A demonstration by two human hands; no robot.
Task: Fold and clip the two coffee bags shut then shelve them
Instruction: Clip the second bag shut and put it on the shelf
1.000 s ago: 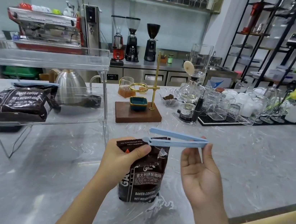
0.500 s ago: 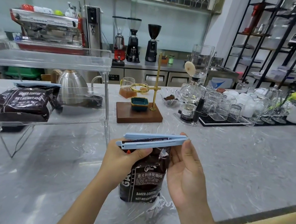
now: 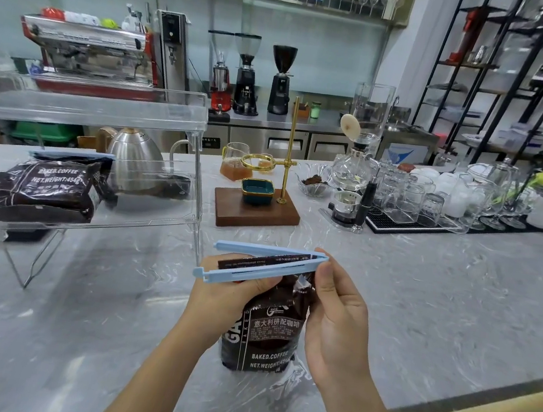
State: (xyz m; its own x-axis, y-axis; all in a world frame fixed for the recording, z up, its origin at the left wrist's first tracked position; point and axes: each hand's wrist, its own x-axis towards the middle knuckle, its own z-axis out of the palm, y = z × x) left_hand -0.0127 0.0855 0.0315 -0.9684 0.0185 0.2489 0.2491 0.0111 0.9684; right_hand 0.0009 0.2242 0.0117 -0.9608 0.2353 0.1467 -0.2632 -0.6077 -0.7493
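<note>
My left hand (image 3: 228,290) grips the soft, crinkly dark foil coffee bag's (image 3: 264,329) folded top while my right hand (image 3: 334,321) pinches the stiff, light pale-blue plastic clip's (image 3: 262,265) hinge end.

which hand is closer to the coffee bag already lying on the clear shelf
Left. The left hand grips the folded top of the upright bag on the counter, on the side toward the shelved coffee bag. The right hand, at the blue clip's hinge end, is farther away.
</note>
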